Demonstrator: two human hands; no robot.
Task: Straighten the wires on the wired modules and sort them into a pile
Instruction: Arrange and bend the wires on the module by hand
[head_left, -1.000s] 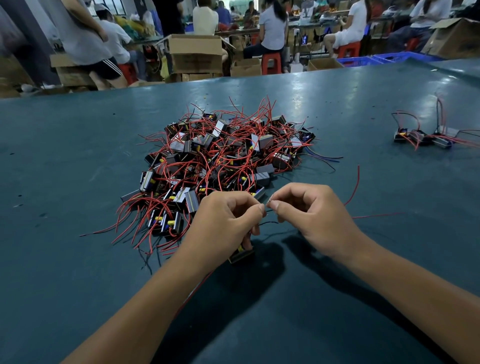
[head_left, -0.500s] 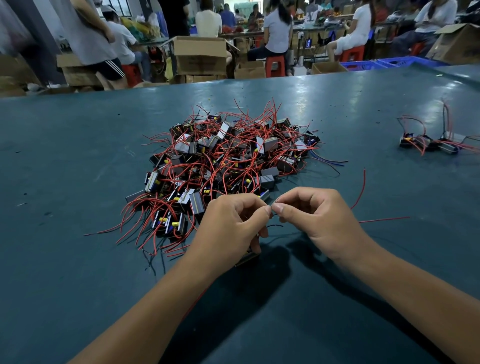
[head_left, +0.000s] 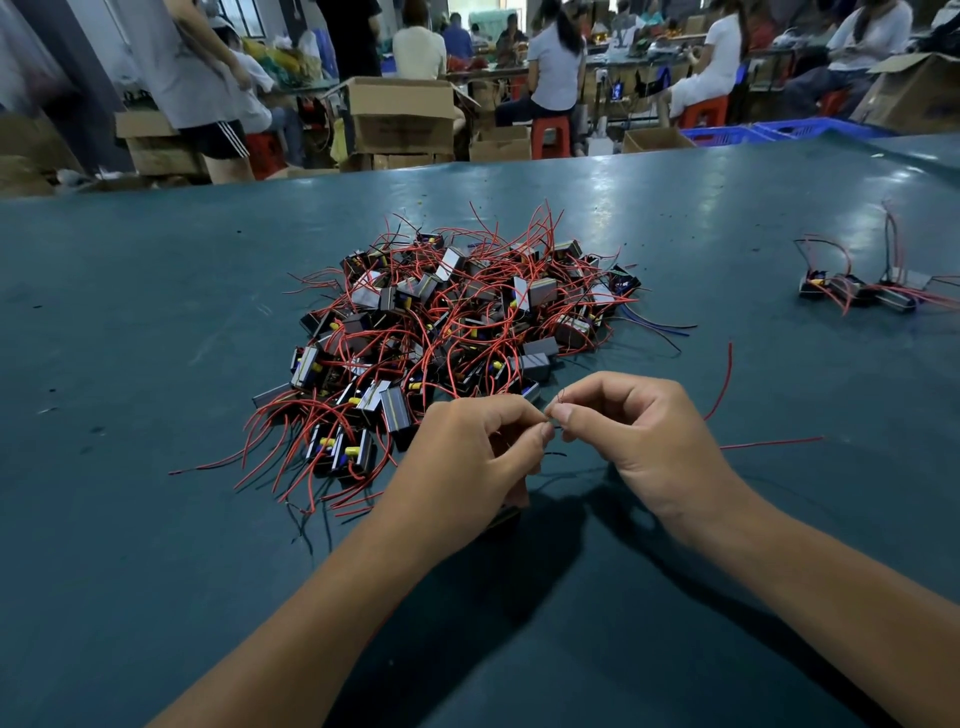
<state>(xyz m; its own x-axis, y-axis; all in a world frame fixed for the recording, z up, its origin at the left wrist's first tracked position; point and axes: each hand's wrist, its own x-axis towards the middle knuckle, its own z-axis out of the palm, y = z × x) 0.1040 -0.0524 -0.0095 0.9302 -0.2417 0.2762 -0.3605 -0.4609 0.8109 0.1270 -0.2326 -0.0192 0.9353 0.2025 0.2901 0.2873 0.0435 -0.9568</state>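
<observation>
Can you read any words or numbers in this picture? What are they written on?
No text here can be read.
Cardboard boxes: faint marks on the front, too blurred to read.
Modules in the big pile: no readable labels, only yellow and blue parts.
Modules in the small pile: too small to tell.
Left hand and right hand pinch a thin wire; nothing is written there.

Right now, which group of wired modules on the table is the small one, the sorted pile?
The small group of wired modules at the table's far right, a handful only. The big tangled heap lies in the middle, just beyond both hands.
</observation>
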